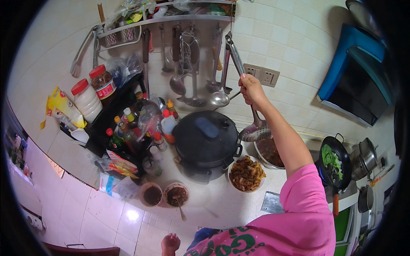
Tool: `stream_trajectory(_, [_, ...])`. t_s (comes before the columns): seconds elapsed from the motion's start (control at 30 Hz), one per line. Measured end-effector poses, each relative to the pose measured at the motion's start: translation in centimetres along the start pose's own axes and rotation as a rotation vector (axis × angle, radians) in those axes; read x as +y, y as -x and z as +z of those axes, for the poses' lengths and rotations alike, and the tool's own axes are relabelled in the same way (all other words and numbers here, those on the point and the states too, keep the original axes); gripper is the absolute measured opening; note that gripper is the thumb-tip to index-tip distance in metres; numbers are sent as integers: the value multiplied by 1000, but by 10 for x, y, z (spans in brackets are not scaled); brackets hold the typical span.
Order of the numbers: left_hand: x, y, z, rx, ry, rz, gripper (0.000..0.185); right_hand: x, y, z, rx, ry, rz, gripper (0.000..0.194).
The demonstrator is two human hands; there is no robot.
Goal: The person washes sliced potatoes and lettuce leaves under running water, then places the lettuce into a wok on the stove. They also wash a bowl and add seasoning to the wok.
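My right hand (251, 89) is closed around the handle of a perforated metal skimmer (255, 130), beside the hanging ladles and near the wall socket. The skimmer's bowl hangs over the edge of a pot of dark reddish food (270, 150), partly hidden by my forearm. My left hand (170, 242) is low at the bottom of the view, away from the counter, fingers curled; whether it holds anything is unclear. Between the arms stand a bowl of browned food pieces (246, 173) and a black electric pressure cooker (206, 137).
Ladles (220, 98) hang under a wall rack (169, 17). Sauce bottles (115, 139) and red-lidded jars (86, 99) crowd the left. Two bowls of dark sauce (152, 195) sit at the counter's front. A wok with green leaves (333, 160) is on the stove at right.
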State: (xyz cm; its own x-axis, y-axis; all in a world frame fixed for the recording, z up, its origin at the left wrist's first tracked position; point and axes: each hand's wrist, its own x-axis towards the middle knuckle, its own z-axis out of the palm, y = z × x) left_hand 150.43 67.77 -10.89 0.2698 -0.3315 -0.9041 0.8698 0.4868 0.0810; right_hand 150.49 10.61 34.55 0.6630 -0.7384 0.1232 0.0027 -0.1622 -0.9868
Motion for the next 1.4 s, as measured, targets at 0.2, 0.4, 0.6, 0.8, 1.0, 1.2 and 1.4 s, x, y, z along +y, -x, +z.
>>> stream_trajectory(0.2, [-17, -8, -17, 88, -49, -27, 7, 26, -22, -11, 33, 128, -181, 37])
stream_trajectory(0.4, [-27, -13, -36, -84, 76, -90, 11, 51, -51, -22, 314, 525, -400, 33])
stream_trajectory(0.6, [-43, -7, -48, 124, 28, 17, 8, 77, -31, -33, 374, 624, -356, 40])
stream_trajectory(0.8, [-65, -1, -53, 178, -3, -1, 14, 89, 68, -45, 131, -2, -56, 21])
stream_trajectory(1.0, [-56, 10, -22, 142, -69, 153, 7, 145, 194, -46, -81, -161, 172, 8])
stream_trajectory(1.2, [-41, 59, 54, 152, -308, 720, 20, 196, 288, -56, -304, -198, 544, 12])
stream_trajectory(1.4, [-45, 106, 122, 57, -534, 1135, 17, 235, 334, -68, -418, -262, 605, 16])
